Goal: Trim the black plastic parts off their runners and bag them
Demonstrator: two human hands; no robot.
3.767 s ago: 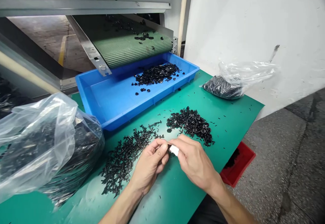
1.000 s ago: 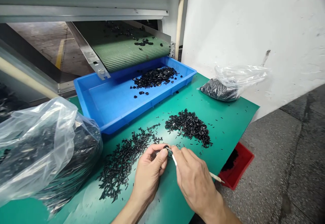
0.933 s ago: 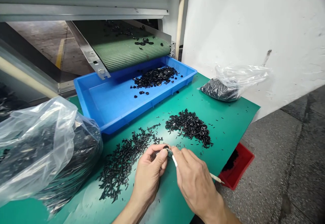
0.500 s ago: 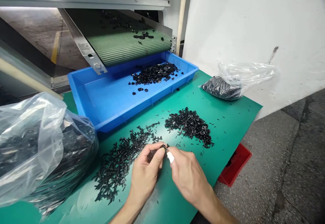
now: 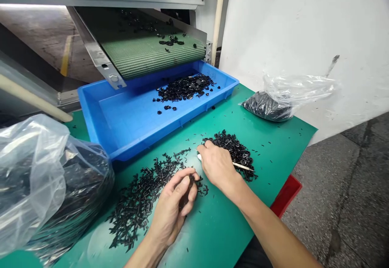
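My left hand [image 5: 176, 197] is curled around some small black parts [image 5: 186, 195], near the front middle of the green table. Up and to the right, my right hand [image 5: 217, 162] grips a thin tool [image 5: 243, 166] with a pale handle, its fine tip pointing left. That hand is over the left edge of a pile of small black pieces [image 5: 234, 148]. Another heap, of branched black parts [image 5: 141, 199], spreads to the left of my left hand.
A blue tray [image 5: 130, 142] holding black discs sits below a green conveyor belt [image 5: 152, 59]. Bags of black parts stand at the left [image 5: 75, 179] and back right [image 5: 267, 106]. A red bin [image 5: 287, 195] is beyond the table's right edge.
My right hand has moved up and away from my left hand, to the right pile, with the tool in it. My left hand stays nearly in place, still curled.
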